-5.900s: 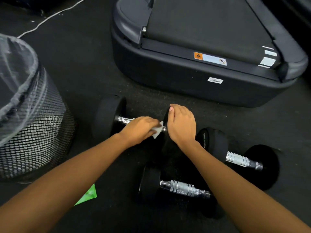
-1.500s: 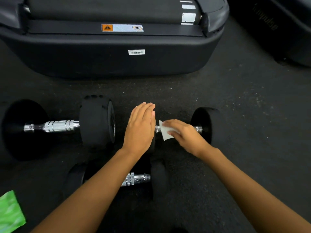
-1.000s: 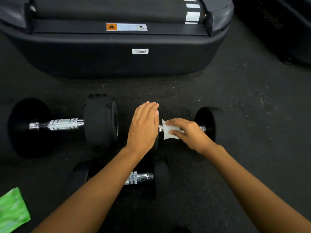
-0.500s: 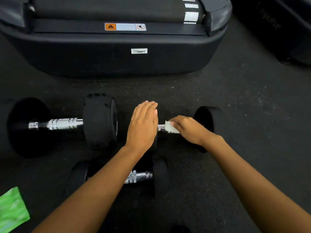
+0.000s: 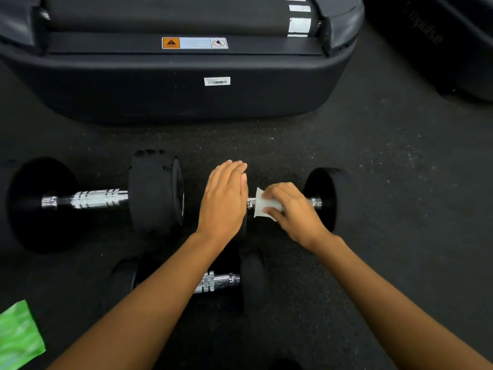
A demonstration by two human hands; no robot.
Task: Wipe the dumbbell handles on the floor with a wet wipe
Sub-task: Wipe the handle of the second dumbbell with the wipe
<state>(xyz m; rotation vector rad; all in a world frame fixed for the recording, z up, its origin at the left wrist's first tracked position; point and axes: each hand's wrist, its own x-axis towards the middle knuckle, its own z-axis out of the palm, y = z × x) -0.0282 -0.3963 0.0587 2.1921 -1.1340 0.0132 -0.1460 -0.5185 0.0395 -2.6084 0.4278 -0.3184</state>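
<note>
Dumbbell handle (image 5: pixel 315 202) being wiped, at the centre of the frame, lying on the dark floor (image 5: pixel 386 161). Only short chrome stretches show on either side of the right hand (image 5: pixel 293 209). The rest is covered by that hand and by the white wet wipe (image 5: pixel 262 206). The weight head (image 5: pixel 329 198) on the right of this handle is in view, while the opposite head is almost wholly hidden beneath the left hand (image 5: pixel 224 204).

The right hand's fingers curl over the handle and pinch the wipe against it; the underside of this grip cannot be seen. The left hand lies palm down, fingers straight and together, resting on the hidden head and holding nothing.

A second dumbbell (image 5: pixel 90 199) at centre left shows its chrome bar fully, and its outer head merges with shadow. A third dumbbell (image 5: pixel 218 282) at lower centre is partly covered by the left forearm. A green packet (image 5: pixel 18 335) at lower left is blurred and cut by the frame edge. The treadmill base (image 5: pixel 173 86) spans the top, cropped, and its labels are illegible.
</note>
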